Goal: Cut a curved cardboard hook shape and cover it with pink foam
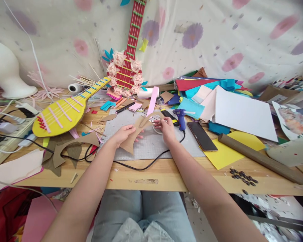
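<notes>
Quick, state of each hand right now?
Left hand: closed, holding a brown cutout.
Right hand: curled near the cutout's curved end; exactly what it grips cannot be told.

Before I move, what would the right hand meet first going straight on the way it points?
Likely the brown card piece in the left hand, just ahead of the right hand; depth is unclear, and they may be touching.

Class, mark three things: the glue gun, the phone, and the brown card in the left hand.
Glue gun point(181, 120), head view: its blue body.
Phone point(202, 136), head view: middle of its dark screen.
Card point(130, 140), head view: its wide lower part.
</notes>
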`<state>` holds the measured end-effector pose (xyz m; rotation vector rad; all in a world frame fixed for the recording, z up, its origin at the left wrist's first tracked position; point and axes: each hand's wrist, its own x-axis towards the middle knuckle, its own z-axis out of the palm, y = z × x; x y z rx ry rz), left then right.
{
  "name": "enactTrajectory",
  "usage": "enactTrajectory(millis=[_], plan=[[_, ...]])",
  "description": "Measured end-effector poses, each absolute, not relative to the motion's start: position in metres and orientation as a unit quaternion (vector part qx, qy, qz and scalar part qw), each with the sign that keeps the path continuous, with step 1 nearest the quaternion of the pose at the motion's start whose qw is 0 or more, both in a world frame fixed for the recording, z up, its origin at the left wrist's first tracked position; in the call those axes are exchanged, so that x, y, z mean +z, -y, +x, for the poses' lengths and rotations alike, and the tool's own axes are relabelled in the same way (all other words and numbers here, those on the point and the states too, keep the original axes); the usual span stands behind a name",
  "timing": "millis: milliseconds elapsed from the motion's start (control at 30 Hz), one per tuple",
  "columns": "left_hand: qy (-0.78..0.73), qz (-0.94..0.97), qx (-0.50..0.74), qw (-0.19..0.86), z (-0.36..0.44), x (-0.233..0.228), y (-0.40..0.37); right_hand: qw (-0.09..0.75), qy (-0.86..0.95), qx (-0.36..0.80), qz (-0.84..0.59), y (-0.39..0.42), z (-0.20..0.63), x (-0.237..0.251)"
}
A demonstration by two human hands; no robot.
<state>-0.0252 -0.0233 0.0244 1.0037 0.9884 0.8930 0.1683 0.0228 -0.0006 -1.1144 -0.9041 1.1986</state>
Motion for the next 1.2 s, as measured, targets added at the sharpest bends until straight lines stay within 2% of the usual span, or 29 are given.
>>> enactTrajectory(millis=[133,233,400,533,600,700,767,833,933,1067,1133,1200], plan=[[-0.485,0.384,0.609,0.496,-0.035,0.024,0.012,0.633,0.321,0.523,-0.472,-0.025,0.178,0.001],[-0.493,0.353,0.670,0.427,-0.046,0.021,0.004,0.624,0.339,0.520,-0.475,-0.024,0.179,0.000],[-0.599,0.327,0.649,0.337,-0.076,0.020,0.001,0.612,0.363,0.513,-0.480,-0.021,0.175,0.000],[-0.730,0.391,0.550,0.107,-0.107,0.017,0.005,0.616,0.363,0.508,-0.480,-0.019,0.172,0.000],[-0.749,0.415,0.517,-0.002,-0.115,0.015,0.007,0.611,0.380,0.503,-0.479,-0.019,0.171,-0.001],[-0.726,0.454,0.511,-0.068,-0.110,0.012,0.007,0.597,0.420,0.493,-0.472,-0.018,0.169,-0.003],[-0.701,0.488,0.517,-0.059,-0.096,0.011,0.005,0.586,0.443,0.494,-0.466,-0.018,0.165,-0.003],[-0.659,0.543,0.520,-0.004,-0.076,0.008,0.004,0.568,0.458,0.504,-0.463,-0.018,0.160,0.000],[-0.576,0.605,0.517,0.186,-0.043,0.004,0.000,0.529,0.481,0.530,-0.456,-0.019,0.149,0.005],[-0.527,0.517,0.480,0.474,-0.013,0.009,-0.008,0.447,0.521,0.564,-0.459,-0.023,0.138,0.014],[-0.525,0.483,0.471,0.519,-0.010,0.015,-0.014,0.394,0.547,0.557,-0.485,-0.028,0.140,0.022],[-0.541,0.457,0.495,0.504,-0.013,0.019,-0.022,0.371,0.579,0.527,-0.500,-0.035,0.148,0.035]])
